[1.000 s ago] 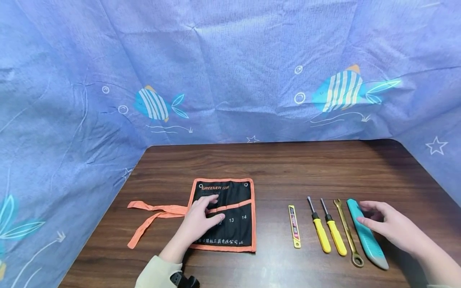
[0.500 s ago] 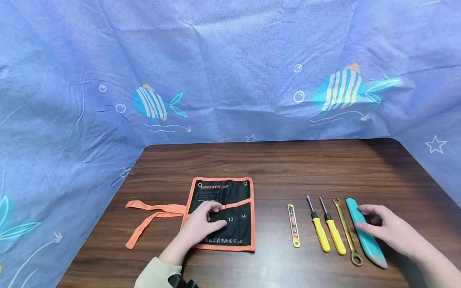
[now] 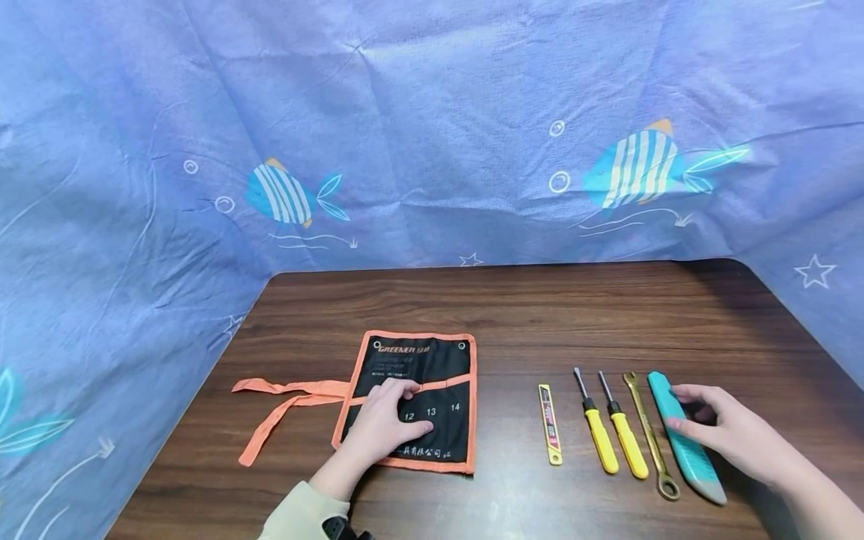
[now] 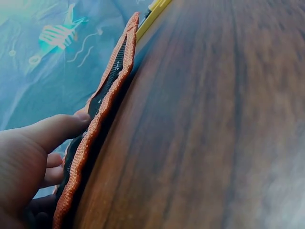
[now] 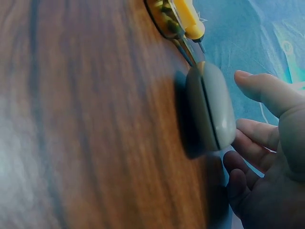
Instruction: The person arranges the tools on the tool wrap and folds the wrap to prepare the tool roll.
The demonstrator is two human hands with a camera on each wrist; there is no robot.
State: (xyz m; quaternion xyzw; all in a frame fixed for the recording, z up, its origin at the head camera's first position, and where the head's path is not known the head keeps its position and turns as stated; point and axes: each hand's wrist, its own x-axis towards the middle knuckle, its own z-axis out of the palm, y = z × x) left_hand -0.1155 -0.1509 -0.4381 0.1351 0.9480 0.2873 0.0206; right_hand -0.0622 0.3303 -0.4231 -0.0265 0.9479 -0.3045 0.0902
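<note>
My left hand (image 3: 385, 426) rests on a black tool pouch (image 3: 445, 427) with orange edging, its thumb near the numbered pockets. In the left wrist view the thumb (image 4: 62, 129) touches the pouch's face, and the other fingers are partly hidden. My right hand (image 3: 725, 431) is at a teal utility knife (image 3: 695, 461) lying on the table. Its thumb reaches over the knife in the head view. In the right wrist view that thumb (image 5: 262, 88) stands apart from the knife's grey end (image 5: 212, 107), with the other fingers beside it, loosely bent.
Left of the knife lie a brass combination wrench (image 3: 649, 431), two yellow-handled screwdrivers (image 3: 601, 439) and a slim yellow packet (image 3: 550, 424). Orange ties (image 3: 290, 394) trail left from the pouch. A blue fish-print cloth (image 3: 432, 150) hangs behind the wooden table (image 3: 513, 307).
My left hand has shifted slightly right and down over the pouch, and the pouch has turned a little. The right hand has closed in on the knife; the knife lies where it was.
</note>
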